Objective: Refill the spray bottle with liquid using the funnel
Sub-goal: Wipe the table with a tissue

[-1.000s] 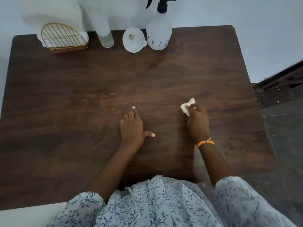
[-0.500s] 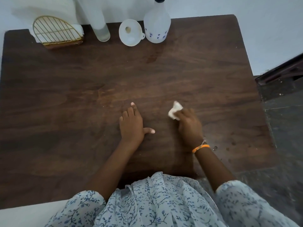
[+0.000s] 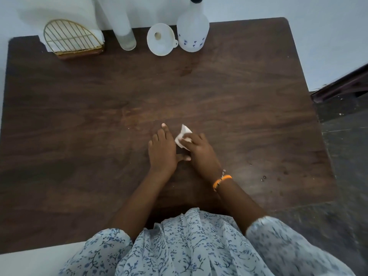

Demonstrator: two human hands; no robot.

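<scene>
The white spray bottle [image 3: 192, 32] with small blue flowers stands upright at the table's far edge, its black head cut off by the frame. A white funnel [image 3: 161, 39] lies just left of it, mouth up. Left of the funnel stands a tall clear bottle [image 3: 125, 32] with liquid in its base. My left hand [image 3: 161, 150] lies flat on the wood in the middle of the table, fingers straight. My right hand [image 3: 200, 151] is right beside it and pinches a crumpled white tissue [image 3: 183, 135] against the tabletop.
A gold wire napkin holder [image 3: 72, 38] with white napkins sits at the far left corner. The dark wooden table [image 3: 249, 108] carries a few small droplets near its right front. A dark floor and furniture lie past the right edge.
My right hand has slid the tissue leftward across the table until it is next to my left hand. My left hand has stayed flat in place.
</scene>
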